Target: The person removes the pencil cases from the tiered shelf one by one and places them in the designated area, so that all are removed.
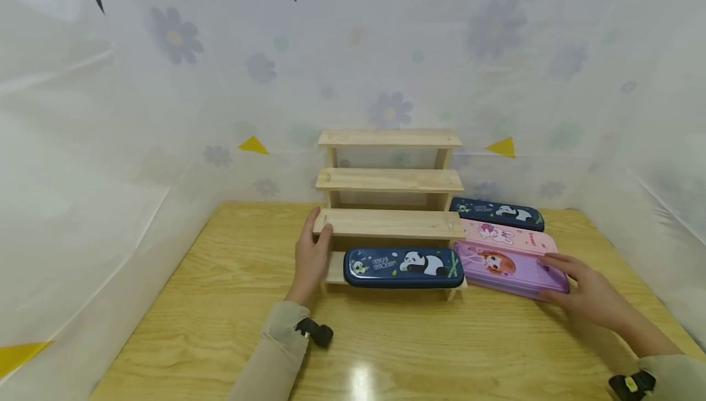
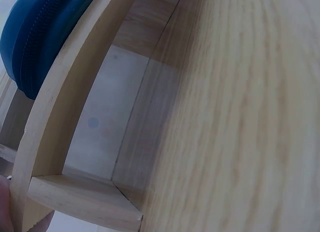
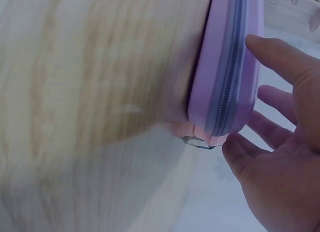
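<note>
A four-tier wooden display rack (image 1: 390,222) stands mid-table. My left hand (image 1: 311,260) grips the left end of its second tier from the bottom, thumb over the top. On the bottom tier lies a navy pencil case with a panda (image 1: 405,268), seen as a blue end (image 2: 35,47) in the left wrist view. To the rack's right lies a purple zipped pencil case (image 1: 515,273) printed with a red-haired girl. My right hand (image 1: 592,294) holds its right end between thumb and fingers; the zip side (image 3: 225,67) shows in the right wrist view.
Behind the purple case lie a pink pencil case with a rabbit (image 1: 510,235) and another navy panda case (image 1: 499,212). A pale flowered sheet (image 1: 353,51) hangs behind and beside the wooden table (image 1: 231,303).
</note>
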A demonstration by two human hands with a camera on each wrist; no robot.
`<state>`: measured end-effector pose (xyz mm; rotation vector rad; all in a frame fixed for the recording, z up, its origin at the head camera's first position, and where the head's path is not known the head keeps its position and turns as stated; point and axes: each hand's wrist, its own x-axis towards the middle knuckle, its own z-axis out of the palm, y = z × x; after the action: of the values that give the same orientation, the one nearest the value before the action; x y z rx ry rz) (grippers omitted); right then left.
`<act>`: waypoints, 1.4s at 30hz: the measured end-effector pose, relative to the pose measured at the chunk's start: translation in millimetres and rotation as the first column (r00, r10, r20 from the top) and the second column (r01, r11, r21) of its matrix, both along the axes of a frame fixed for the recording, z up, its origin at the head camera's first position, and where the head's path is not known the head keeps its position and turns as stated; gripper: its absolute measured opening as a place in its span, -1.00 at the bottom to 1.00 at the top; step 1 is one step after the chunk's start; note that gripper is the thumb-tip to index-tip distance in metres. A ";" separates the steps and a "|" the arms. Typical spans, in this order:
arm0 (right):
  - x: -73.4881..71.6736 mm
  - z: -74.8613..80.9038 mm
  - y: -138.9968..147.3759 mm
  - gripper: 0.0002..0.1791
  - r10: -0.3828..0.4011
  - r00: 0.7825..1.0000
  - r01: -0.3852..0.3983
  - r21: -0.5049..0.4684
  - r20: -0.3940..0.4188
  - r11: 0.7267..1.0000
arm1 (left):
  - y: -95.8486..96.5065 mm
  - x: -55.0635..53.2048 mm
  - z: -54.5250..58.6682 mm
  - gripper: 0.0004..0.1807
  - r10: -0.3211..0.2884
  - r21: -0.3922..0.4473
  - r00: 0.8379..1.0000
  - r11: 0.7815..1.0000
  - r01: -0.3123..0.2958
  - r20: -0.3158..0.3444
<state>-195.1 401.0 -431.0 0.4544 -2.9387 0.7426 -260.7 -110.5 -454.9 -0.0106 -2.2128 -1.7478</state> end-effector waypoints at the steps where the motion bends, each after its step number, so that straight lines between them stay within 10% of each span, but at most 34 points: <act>1: 0.7 1.7 -0.8 -0.18 -0.003 1.000 0.003 -0.004 -0.009 1.000 | -0.1 0.0 0.4 -0.38 -0.002 0.001 1.000 1.000 0.002 -0.002; 42: 3.8 18.0 -101.7 -0.35 0.148 0.960 -0.232 -0.379 -0.238 0.896 | 0.5 -0.1 -0.7 -0.39 0.014 0.000 1.000 1.000 -0.014 0.007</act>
<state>-191.3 299.3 -412.9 0.7335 -2.4808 1.2136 -260.8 -109.9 -455.6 0.0114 -2.2125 -1.7435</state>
